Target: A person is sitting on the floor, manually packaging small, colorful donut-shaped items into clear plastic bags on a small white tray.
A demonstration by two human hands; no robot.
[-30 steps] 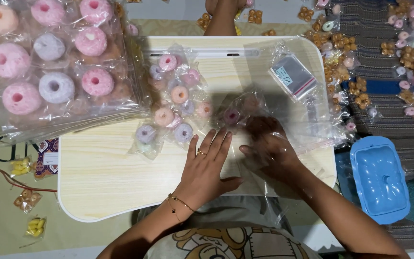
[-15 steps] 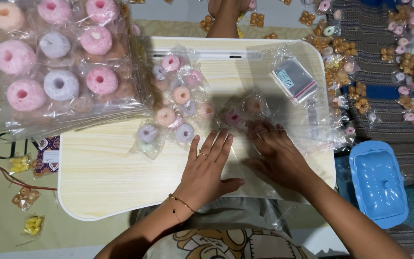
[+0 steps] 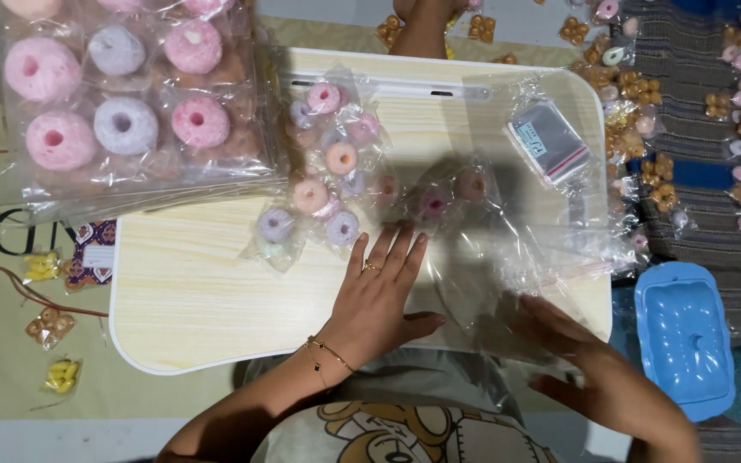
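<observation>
- The left hand point(image 3: 381, 291) lies flat and open, fingers spread, palm down on the edge of a large clear plastic bag point(image 3: 508, 257) on the pale wooden lap table point(image 3: 190, 291); a ring and a thin bracelet show on it.
- The right hand point(image 3: 559, 330) is blurred and seen partly through the bag's film; it rests on the bag's near right part, but I cannot tell whether its fingers are open or pinching the plastic.
- Two ring-shaped sweets, one pink point(image 3: 432, 203) and one orange point(image 3: 472, 183), lie at the bag's far end; the creased film makes it hard to say whether they are inside it.
- Just left of them sits a cluster of small wrapped ring sweets point(image 3: 328, 180), about nine, some overlapping.
- One stack of small clear packets point(image 3: 547, 141) lies at the table's far right.
- One big pack of large rings point(image 3: 122, 111) overhangs the table's left corner; six rings show whole, more are cut off by the top edge.
- One blue plastic lid point(image 3: 686, 339) lies right of the table.
- Another person's arm point(image 3: 422, 26) is cut off at the top edge.
- Loose small sweets point(image 3: 731, 111), too many to count, are scattered at right.
</observation>
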